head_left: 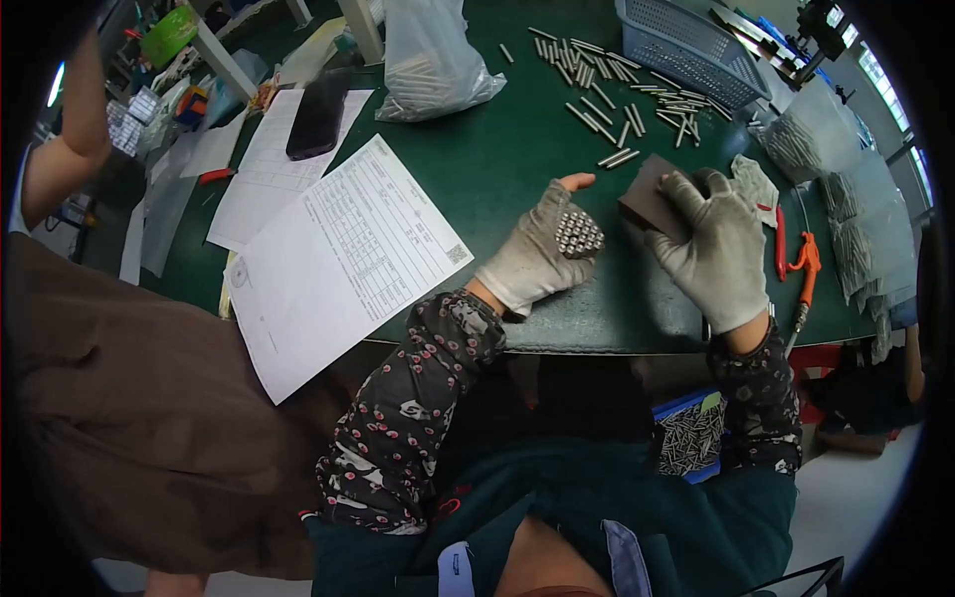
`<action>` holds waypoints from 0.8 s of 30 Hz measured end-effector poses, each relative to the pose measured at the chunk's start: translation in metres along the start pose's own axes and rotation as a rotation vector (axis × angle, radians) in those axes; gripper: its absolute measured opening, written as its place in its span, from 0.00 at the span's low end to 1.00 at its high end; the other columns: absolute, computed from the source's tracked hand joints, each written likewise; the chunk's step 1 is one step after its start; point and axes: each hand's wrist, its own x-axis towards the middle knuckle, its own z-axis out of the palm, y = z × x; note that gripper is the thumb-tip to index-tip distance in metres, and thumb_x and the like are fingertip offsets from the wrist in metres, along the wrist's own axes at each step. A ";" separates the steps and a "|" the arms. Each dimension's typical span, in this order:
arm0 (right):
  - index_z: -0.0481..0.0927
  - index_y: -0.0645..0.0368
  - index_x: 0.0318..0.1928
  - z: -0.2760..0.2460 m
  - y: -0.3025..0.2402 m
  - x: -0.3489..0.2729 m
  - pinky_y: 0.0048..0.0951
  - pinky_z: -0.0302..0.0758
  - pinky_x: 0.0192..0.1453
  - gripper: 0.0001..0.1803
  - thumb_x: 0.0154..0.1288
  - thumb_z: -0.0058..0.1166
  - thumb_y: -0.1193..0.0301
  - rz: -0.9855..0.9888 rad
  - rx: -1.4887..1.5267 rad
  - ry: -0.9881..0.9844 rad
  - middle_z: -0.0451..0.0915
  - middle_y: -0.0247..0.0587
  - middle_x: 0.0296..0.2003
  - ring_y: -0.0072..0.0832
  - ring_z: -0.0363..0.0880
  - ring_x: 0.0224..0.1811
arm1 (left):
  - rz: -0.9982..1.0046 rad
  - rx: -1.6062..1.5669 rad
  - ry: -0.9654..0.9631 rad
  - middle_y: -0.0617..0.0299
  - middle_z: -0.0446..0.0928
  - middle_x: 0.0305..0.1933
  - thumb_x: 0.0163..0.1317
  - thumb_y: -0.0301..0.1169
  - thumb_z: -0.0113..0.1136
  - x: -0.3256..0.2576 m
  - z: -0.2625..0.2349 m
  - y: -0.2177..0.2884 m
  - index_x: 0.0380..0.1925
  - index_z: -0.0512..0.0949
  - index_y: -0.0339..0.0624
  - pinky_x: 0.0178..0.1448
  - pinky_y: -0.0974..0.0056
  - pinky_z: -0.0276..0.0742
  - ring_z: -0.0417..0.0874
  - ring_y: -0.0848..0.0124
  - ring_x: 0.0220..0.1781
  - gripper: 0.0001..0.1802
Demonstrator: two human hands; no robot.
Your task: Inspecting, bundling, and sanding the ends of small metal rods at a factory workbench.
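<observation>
While one hand [530, 257] grips rods [579, 235], paper [343, 261] lies near.

Bundled pins [579, 235]: shiny, smooth metal. Gloves [532, 261] matt cloth; brown block [647, 199] matt, surface dull. Blue-grey basket [686, 62] plastic, tabletop [487, 144] smooth with faint sheen.

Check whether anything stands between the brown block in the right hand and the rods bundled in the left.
Nothing visible does: a gap over the green table separates the brown block, in the right hand, from the bundle of rods, in the left hand. The loose rods lie farther back.
</observation>
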 end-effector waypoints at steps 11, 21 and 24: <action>0.74 0.56 0.44 0.006 0.025 -0.010 0.39 0.68 0.45 0.26 0.42 0.57 0.60 0.051 0.027 0.098 0.74 0.50 0.38 0.44 0.72 0.42 | -0.137 -0.457 0.008 0.67 0.71 0.33 0.41 0.16 0.63 0.000 0.008 0.000 0.64 0.47 0.47 0.43 0.73 0.70 0.72 0.78 0.34 0.50; 0.75 0.61 0.39 0.003 0.011 -0.051 0.39 0.66 0.44 0.18 0.45 0.55 0.69 -0.065 0.042 0.184 0.74 0.50 0.36 0.44 0.71 0.40 | -0.112 -0.409 0.015 0.70 0.67 0.28 0.41 0.17 0.59 -0.004 0.011 0.009 0.63 0.51 0.45 0.39 0.76 0.67 0.67 0.81 0.30 0.47; 0.75 0.59 0.29 0.013 -0.017 -0.068 0.39 0.65 0.33 0.09 0.47 0.55 0.69 -0.168 0.229 0.012 0.71 0.44 0.23 0.42 0.70 0.29 | -0.044 -0.433 0.019 0.69 0.66 0.30 0.40 0.18 0.59 -0.006 0.016 0.000 0.63 0.52 0.46 0.40 0.75 0.67 0.67 0.80 0.31 0.46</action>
